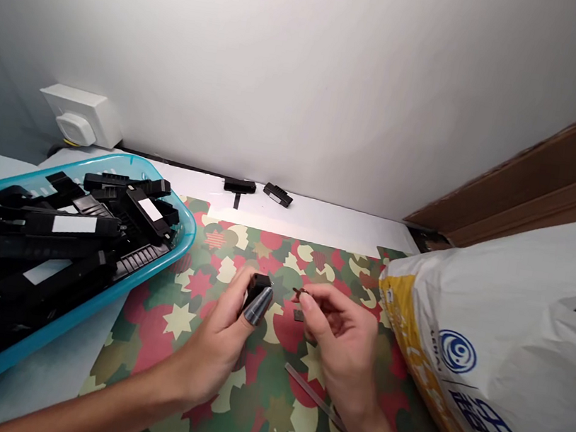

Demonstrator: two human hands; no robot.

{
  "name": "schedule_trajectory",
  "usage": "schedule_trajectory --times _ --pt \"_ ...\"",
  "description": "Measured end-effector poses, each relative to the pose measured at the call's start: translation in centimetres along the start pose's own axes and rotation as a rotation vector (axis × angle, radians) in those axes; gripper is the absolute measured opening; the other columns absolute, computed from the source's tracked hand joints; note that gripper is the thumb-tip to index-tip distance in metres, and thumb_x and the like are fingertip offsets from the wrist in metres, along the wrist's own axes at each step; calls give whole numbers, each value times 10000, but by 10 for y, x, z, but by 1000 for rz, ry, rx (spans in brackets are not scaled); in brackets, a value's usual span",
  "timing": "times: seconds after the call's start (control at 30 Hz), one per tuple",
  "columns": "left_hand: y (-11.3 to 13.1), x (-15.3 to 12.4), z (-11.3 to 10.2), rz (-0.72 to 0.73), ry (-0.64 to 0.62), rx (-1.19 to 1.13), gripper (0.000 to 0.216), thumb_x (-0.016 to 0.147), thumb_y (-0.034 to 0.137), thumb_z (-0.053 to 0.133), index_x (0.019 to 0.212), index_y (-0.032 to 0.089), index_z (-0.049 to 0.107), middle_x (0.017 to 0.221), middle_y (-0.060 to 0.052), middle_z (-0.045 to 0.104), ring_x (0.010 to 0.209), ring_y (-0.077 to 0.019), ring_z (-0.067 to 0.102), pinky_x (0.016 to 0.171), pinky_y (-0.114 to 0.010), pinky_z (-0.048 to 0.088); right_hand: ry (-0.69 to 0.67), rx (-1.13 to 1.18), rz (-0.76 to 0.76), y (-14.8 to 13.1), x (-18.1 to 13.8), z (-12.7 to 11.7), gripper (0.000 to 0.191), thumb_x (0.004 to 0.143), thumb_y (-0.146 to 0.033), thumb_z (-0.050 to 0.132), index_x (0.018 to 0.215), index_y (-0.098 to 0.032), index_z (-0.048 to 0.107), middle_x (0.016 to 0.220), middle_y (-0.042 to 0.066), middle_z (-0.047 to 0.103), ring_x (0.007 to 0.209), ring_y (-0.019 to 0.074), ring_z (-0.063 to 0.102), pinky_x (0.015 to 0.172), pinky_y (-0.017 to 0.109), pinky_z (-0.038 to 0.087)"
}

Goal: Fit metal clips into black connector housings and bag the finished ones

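Observation:
My left hand (228, 336) is closed around a black plastic block (258, 284), held upright over the patterned mat. A dark grey cover (257, 306) sits on the tip of the left thumb. Just to the right, my right hand (343, 338) pinches a small dark brown piece (299, 293) between thumb and forefinger. That piece is too small to name, and a short gap separates it from the block. Below the right fingertips, a small dark flat piece (298, 315) lies on the mat. A clear plastic strip (314, 393) runs partly beneath the right wrist.
A blue basket (186, 230) heaped with black plastic parts (75, 223) stands at left. Two black parts, one (239, 185) beside the other (278, 194), lie near the wall. A large white bag (522, 306) bulges at right. The camouflage-patterned mat (180, 319) covers the table.

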State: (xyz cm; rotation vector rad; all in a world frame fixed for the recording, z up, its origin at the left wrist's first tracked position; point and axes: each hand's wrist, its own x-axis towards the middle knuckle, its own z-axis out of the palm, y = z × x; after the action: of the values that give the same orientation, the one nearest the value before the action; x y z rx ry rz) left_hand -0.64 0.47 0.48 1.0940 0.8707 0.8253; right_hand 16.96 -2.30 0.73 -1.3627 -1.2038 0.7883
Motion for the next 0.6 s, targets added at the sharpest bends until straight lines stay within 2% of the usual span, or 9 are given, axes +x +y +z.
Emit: schedule_trajectory --times 0.1,0.2,0.33,0.43,0.6 --pt "2 2 0 -26 3 -65 405 967 637 647 952 237 579 894 3 494 819 -174 431 727 -249 421 -215 270 267 0 4 -2 407 917 -549 748 770 -173 700 549 -62 408 472 84 281 421 236 249" --pt "0 6 -1 3 -11 -92 303 995 536 658 1039 244 588 900 6 487 818 -169 432 734 -254 410 -349 330 423 1 4 -2 425 896 -559 774 779 -157 697 546 -70 400 467 67 247 414 225 191" --pt "-2 8 0 108 34 -63 268 1044 403 616 1283 294 566 1068 -18 558 930 -180 515 813 -266 447 -365 237 424 -1 3 1 463 899 -598 753 799 -147 723 557 -63 417 462 63 245 416 233 164" --pt "-1 7 2 178 71 -39 203 1065 357 577 1256 288 571 1153 -37 588 1010 -192 552 877 -286 474 -319 170 383 0 5 1 483 904 -616 738 775 -151 708 566 -51 429 468 71 266 416 243 170" --pt "-2 2 3 209 53 71 194 1102 317 494 1289 299 543 1209 -40 617 981 -186 567 918 -327 475 -263 95 306 5 7 -2 464 930 -599 719 763 -171 658 567 -61 386 497 82 262 437 249 176"
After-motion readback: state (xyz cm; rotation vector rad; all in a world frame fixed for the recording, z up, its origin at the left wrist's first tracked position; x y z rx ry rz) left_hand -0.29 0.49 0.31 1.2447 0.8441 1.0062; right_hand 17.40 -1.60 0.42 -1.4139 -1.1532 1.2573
